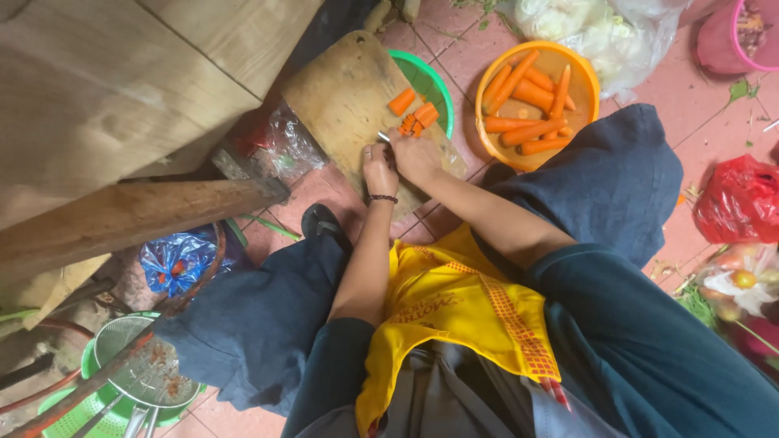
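Head view looks straight down on my two hands, close together at the near edge of the wooden cutting board (341, 93). My right hand (415, 156) is closed on a knife (384, 136); only a short grey bit of it shows, pointing at the cut carrot pieces (414, 118) that lie on the board just beyond my fingers. My left hand (378, 169) is curled beside it, fingers tucked under; whether it pins a piece I cannot tell, since the knuckles hide what is beneath. To cut well here, I judge that I should keep the left fingertips folded back, let the blade ride against the knuckles, and make even strokes. The board rests on a green basket (428, 79), so it may rock: press gently. The orange bowl (535, 101) of peeled whole carrots sits to the right of the board, within reach.
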